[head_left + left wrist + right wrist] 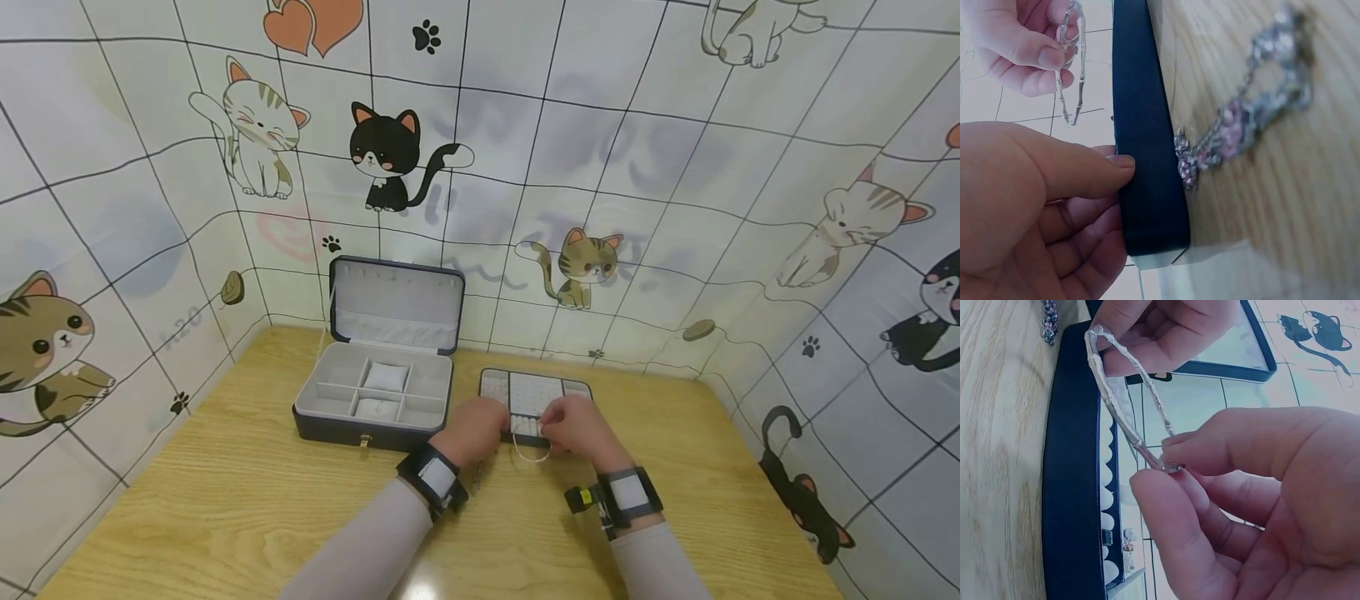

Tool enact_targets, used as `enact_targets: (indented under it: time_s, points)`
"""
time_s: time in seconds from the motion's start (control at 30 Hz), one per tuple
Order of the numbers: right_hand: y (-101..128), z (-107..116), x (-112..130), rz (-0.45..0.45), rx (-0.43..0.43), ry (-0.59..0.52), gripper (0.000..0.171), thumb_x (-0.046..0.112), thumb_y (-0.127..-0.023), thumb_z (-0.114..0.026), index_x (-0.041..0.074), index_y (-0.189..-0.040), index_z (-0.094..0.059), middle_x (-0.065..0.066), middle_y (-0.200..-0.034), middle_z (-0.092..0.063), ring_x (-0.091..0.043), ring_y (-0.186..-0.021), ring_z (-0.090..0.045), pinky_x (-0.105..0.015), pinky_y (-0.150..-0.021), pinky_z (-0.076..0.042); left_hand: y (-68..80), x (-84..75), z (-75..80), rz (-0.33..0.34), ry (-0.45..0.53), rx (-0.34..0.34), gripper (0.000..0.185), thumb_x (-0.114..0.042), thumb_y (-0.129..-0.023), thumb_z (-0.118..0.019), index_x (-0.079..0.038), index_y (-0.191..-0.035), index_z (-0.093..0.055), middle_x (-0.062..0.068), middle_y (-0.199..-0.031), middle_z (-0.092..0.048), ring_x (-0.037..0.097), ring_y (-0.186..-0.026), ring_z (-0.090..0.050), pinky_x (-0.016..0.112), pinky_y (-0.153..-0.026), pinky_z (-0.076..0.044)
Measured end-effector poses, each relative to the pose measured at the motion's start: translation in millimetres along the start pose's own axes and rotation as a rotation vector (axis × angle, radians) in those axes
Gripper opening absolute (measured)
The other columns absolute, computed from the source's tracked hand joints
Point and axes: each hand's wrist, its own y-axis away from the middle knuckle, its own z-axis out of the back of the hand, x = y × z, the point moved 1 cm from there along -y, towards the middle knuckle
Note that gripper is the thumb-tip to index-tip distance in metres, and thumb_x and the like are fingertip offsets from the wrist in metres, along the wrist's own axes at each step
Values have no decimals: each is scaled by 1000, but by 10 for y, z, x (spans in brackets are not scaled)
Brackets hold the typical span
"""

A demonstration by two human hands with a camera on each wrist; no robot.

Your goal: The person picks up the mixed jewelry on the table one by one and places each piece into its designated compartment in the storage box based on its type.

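Observation:
My right hand (pixel 577 427) pinches a thin silver bangle (pixel 1113 403) with bamboo-like joints between thumb and index finger. The bangle hangs as a loop over the front of a dark blue jewelry tray (pixel 1147 125). At the tray's left front corner, my left hand (pixel 480 425) holds the edge, thumb on the outer wall and fingers curled at the rim. White ring rolls (pixel 1107 472) line the tray's front section, and a dotted white panel (pixel 536 393) lies behind them. A silver chain bracelet with pink stones (pixel 1232 128) lies on the table before the tray.
Left of the tray stands an open dark blue jewelry box (pixel 330 429), its lid (pixel 397 304) raised toward the wall. Small white cushions (pixel 386 377) sit in two of its compartments. A cat-print cloth (pixel 495 167) surrounds the wooden table (pixel 225 500) at back and sides.

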Motion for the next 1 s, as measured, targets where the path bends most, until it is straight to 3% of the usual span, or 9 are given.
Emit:
enact_targets:
  time_s: [0.33, 0.5, 0.67, 0.83, 1.0]
  points:
    - [-34, -22, -14, -37, -20, -29, 5, 7, -90, -75, 6, -94, -78, -5, -86, -73, -17, -69, -68, -29, -62, -57, 22, -14, 84, -6, 27, 1, 17, -1, -80, -76, -16, -75, -70, -5, -73, -63, 11, -66, -51, 28, -63, -47]
    - [-30, -21, 3, -53, -45, -61, 5, 8, -91, -76, 7, -95, -76, -7, -87, -73, -17, -71, -68, -30, -65, -59, 9, -27, 113, -15, 14, -9, 14, -5, -89, -71, -15, -79, -68, -3, -74, -62, 12, -65, -51, 29, -62, -45]
    - [-36, -42, 0, -52, -66, -89, 5, 6, -90, -76, 6, -95, -76, -7, -88, -74, -17, -72, -68, -30, -65, -60, -15, -50, 151, 39, 68, -16, 6, -4, -94, -66, -10, -95, -67, 2, -81, -66, 15, -68, -56, 30, -63, -49]
    - [-46, -76, 6, -41, -87, -116, 5, 5, -89, -76, 6, -94, -76, -7, -87, -74, -17, -72, -68, -31, -66, -61, -35, -78, 180, 107, 144, -6, 21, -9, -100, -62, -5, -120, -66, 9, -104, -74, 18, -86, -68, 33, -78, -59]
    - [-31, -101, 39, -12, -100, -151, 5, 6, -90, -75, 5, -94, -76, -8, -85, -74, -17, -69, -69, -31, -65, -61, -43, -93, 194, 150, 229, 12, 24, -13, -101, -63, -6, -123, -67, 9, -111, -73, 18, -91, -66, 34, -84, -58]
